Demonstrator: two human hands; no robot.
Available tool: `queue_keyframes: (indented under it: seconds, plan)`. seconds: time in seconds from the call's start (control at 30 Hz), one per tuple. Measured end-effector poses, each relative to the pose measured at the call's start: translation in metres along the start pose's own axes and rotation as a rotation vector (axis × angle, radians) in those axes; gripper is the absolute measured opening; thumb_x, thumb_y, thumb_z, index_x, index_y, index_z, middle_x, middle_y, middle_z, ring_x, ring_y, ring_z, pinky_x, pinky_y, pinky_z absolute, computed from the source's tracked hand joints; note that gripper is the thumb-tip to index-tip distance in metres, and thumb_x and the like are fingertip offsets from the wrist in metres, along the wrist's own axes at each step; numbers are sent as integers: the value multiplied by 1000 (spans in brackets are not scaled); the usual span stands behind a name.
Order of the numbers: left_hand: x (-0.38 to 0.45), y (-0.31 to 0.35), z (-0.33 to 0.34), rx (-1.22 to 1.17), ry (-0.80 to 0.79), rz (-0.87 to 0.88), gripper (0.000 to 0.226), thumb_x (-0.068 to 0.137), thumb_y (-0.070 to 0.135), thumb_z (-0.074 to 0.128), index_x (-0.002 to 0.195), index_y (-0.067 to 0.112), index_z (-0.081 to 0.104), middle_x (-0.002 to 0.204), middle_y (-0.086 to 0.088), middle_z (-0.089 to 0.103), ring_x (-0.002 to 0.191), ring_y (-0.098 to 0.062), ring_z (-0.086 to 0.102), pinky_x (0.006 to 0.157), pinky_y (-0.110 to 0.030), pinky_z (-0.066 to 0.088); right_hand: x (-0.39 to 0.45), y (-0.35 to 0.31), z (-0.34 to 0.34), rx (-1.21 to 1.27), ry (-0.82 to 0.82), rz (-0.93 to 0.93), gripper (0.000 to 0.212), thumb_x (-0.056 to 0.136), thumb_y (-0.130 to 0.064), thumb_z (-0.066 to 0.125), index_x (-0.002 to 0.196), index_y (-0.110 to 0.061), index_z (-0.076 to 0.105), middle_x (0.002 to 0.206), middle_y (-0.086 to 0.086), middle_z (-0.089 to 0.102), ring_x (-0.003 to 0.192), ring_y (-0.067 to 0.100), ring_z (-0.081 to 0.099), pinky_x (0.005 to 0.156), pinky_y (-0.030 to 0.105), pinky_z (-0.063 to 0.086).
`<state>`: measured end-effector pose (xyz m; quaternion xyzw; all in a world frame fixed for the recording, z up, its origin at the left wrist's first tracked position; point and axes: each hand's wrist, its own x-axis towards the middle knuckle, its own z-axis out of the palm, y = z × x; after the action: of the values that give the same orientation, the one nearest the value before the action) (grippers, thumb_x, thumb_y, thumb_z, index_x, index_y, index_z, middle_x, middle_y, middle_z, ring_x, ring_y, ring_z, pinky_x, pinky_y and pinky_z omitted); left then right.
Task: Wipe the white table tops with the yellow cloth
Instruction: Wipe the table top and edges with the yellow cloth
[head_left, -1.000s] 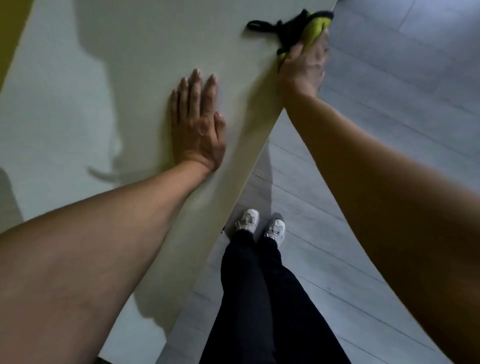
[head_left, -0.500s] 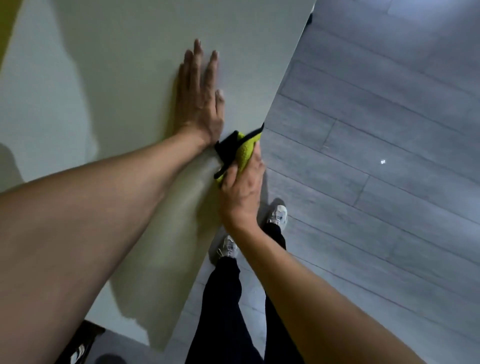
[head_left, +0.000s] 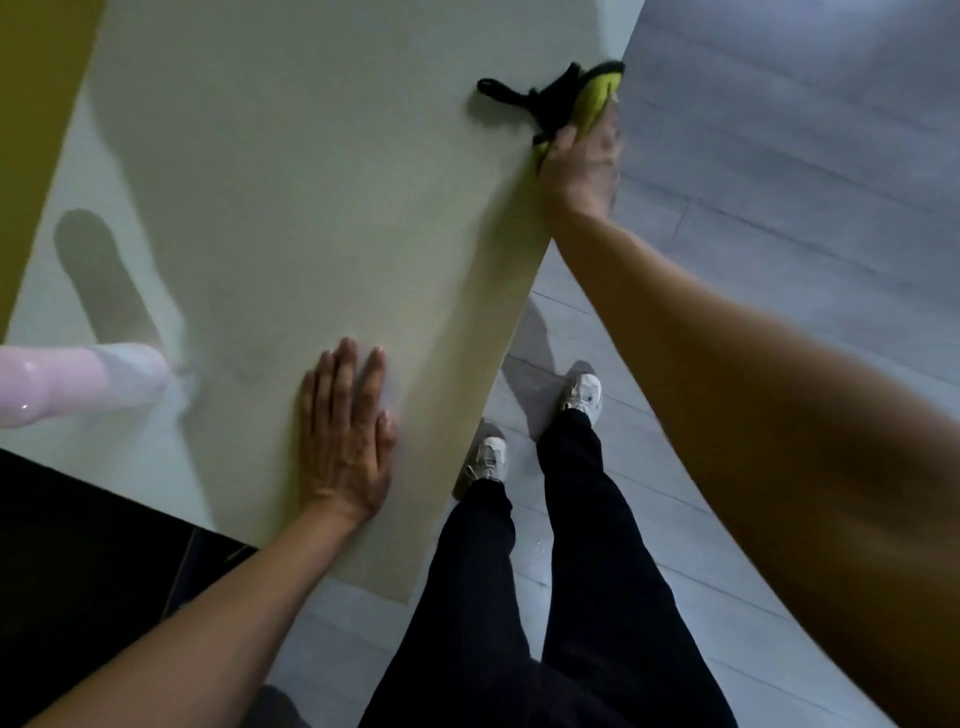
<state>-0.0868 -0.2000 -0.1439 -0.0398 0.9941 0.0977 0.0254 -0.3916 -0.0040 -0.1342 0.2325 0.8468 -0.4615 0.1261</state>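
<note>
white table top (head_left: 291, 171) under both hands, beside grey plank floor (head_left: 779, 171).

looks like an office or canteen-type room, plain white table top (head_left: 291, 208) over grey plank flooring (head_left: 779, 218) off past the fingertips, can't really tell which

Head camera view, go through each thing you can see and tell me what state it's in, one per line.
yellow cloth: bunched, pressed on the table's right edge, black trim trailing left.
right hand: holds the cloth, blurred.
left hand: flat, palm down on the table.
white table top: bare where visible.
pink object: lying on the table at left, cut off by the frame.
</note>
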Motion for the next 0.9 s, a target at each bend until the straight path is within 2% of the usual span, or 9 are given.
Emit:
queue_keyframes:
  seconds: [0.07, 0.17, 0.3, 0.37, 0.5, 0.53, 0.63, 0.77, 0.9]
  plan:
    - [1, -1, 4, -8, 26, 15, 62, 105, 32, 32, 164, 12, 31, 173, -15, 20, 160, -34, 18, 129, -54, 16, -47, 23, 13, 14, 20, -29, 61, 104, -22, 39, 160, -17, 15, 159, 9, 29, 142, 27, 33, 116, 36, 27]
    - [-1, -3, 8, -8, 56, 18, 62, 105, 33, 33, 163, 12, 33, 172, -17, 23, 159, -36, 21, 129, -54, 16, -139, 65, 33, 80, 47, -61, 63, 101, -18, 43, 159, -18, 19, 150, 13, 38, 134, 31, 41, 112, 43, 35]
    - [0, -5, 12, -8, 84, 43, 63, 104, 33, 34, 163, 11, 34, 171, -18, 25, 158, -38, 24, 128, -55, 18, -258, 113, 48, 62, 2, -84, 64, 100, -13, 46, 158, -13, 21, 147, 13, 40, 131, 23, 40, 114, 29, 27]
    - [0, -6, 14, -9, 96, 49, 63, 104, 32, 35, 163, 12, 34, 171, -18, 25, 158, -38, 23, 128, -56, 18, -286, 122, 50, 65, -19, -64, 64, 100, -14, 46, 159, -14, 20, 146, 11, 40, 131, 21, 41, 113, 31, 31]
    - [2, -8, 16, -20, 122, 51, 62, 104, 33, 35, 163, 12, 35, 170, -19, 26, 157, -39, 25, 128, -55, 19, -262, 110, 52, 40, 19, -31, 61, 101, -23, 43, 158, -17, 21, 144, 13, 42, 128, 27, 45, 111, 42, 38]
    - [1, -8, 16, -19, 126, 51, 62, 104, 33, 34, 163, 12, 35, 170, -19, 27, 157, -38, 25, 128, -55, 19, -246, 102, 51, 47, 28, -31, 60, 102, -24, 41, 158, -17, 22, 145, 12, 43, 129, 27, 44, 110, 42, 38]
    - [2, -8, 16, -26, 147, 55, 61, 105, 34, 32, 163, 13, 35, 170, -18, 28, 158, -37, 25, 129, -53, 17, -188, 77, 41, 61, 29, -6, 58, 105, -21, 40, 159, -17, 21, 152, 11, 39, 134, 26, 40, 104, 30, 32]
    - [1, -8, 16, -20, 180, 70, 61, 105, 33, 33, 162, 13, 37, 169, -18, 30, 157, -37, 26, 130, -50, 15, -143, 58, 32, 27, 21, 13, 58, 106, -24, 38, 160, -18, 17, 154, 9, 35, 138, 25, 38, 113, 36, 30]
    - [1, -8, 15, 2, 185, 69, 61, 104, 32, 35, 162, 13, 36, 169, -18, 29, 157, -37, 27, 129, -52, 17, -167, 68, 36, 60, 34, -10, 59, 105, -21, 39, 159, -19, 17, 153, 9, 37, 137, 24, 39, 113, 36, 32]
